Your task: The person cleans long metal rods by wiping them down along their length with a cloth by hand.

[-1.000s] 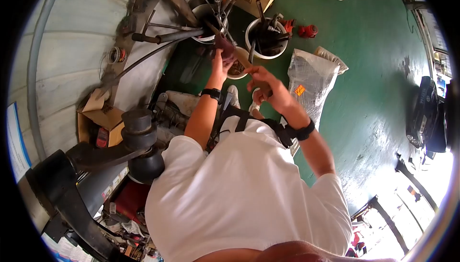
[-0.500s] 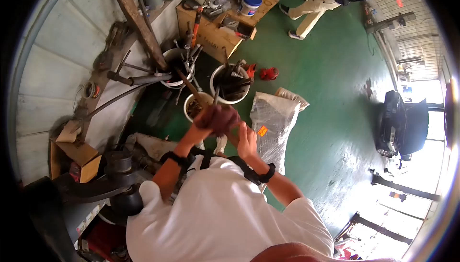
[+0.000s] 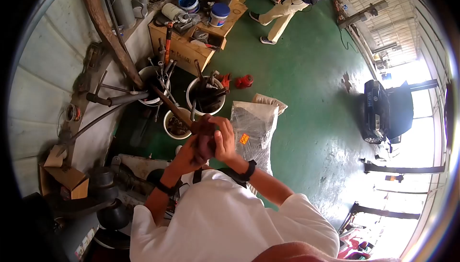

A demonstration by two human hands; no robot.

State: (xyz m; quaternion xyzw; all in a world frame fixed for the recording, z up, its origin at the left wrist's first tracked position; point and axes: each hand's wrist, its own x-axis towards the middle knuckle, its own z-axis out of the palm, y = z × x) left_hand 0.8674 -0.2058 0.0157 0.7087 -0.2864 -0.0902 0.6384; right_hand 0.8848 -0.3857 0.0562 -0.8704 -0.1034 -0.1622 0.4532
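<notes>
Close in front of my body, my left hand [image 3: 186, 159] is closed on a reddish-brown, rounded object [image 3: 206, 142] whose kind I cannot make out. Curled over its top and right side are the fingers of my right hand [image 3: 225, 139]. From the hands a brown wooden handle [image 3: 173, 106] slants up and left towards a bucket of tools [image 3: 147, 76]; whether handle and object are one piece is hidden by the fingers. Beyond the hands stand a small white bucket [image 3: 177, 135] with small metal-looking pieces and a white bucket [image 3: 221, 107] of dark bars.
A plastic-wrapped package [image 3: 251, 123] lies right of the hands. Behind the buckets is a wooden box [image 3: 179, 51] with a blue-lidded tub [image 3: 219, 14]. A person [image 3: 282, 15] stands farther off. Cardboard [image 3: 67, 175] and dark machinery [image 3: 112, 214] are at left.
My right hand has moved up onto the reddish-brown object, beside my left. Both hands are closer to my body, and the whole view has shifted so that the scene sits farther left.
</notes>
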